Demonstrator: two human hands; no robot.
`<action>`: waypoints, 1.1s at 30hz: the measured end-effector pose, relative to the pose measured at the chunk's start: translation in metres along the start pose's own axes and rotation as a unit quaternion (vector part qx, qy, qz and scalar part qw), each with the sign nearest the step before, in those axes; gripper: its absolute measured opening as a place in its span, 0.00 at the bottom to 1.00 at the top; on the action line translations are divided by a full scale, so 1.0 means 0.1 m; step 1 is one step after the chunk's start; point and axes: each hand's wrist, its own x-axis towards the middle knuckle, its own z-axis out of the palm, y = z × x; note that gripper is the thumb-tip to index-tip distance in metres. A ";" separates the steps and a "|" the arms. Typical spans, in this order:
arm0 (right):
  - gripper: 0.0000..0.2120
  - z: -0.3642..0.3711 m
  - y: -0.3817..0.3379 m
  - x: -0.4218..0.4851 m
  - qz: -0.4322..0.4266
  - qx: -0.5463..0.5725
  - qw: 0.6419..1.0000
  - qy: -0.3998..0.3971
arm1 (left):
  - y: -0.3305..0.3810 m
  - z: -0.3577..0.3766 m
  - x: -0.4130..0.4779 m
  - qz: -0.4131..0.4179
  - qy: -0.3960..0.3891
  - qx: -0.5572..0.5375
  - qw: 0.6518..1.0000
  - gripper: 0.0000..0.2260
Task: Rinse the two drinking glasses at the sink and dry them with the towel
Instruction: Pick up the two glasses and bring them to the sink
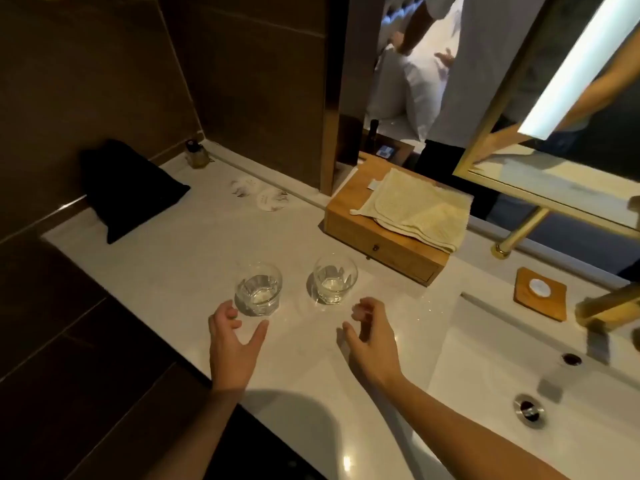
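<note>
Two bare forearms reach in from the 6 o'clock edge of the view over a pale stone counter (pixel 180 271). The left hand (pixel 233 337) hovers with its thumb spread wide and fingers loosely curved, holding nothing; its fingertips are right by the base of the left glass (pixel 258 289), though I cannot tell whether they touch it. The right hand (pixel 370 336) is likewise relaxed and apart, gripping nothing, a little short of the right glass (pixel 334 278), which stands at its 11 o'clock. Both glasses stand upright on the counter, near each other but apart, the right one at the left one's 2 o'clock. The white sink (pixel 588 445) lies at 4 o'clock from the hands, with a metal drain (pixel 529 409) in its floor and a gold faucet (pixel 606 303) over its far side. Beside the faucet sits a square wooden tray (pixel 550 303). Beyond the glasses, at 1 o'clock, a wooden drawer box (pixel 381 251) carries the cream towel (pixel 415 209), folded and draped over its front edge. Farther off at 11 o'clock lie two round paper coasters (pixel 272 199), a black pouch (pixel 128 192) leaning on the dark wall, and a small bottle (pixel 196 154) in the corner. A gold-framed mirror (pixel 554 98) fills the far 2 o'clock area.
</note>
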 end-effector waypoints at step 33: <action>0.39 -0.94 0.31 0.21 0.036 0.090 0.989 0.112 | 0.80 0.94 -0.73 0.005 -0.120 -0.089 0.989 0.36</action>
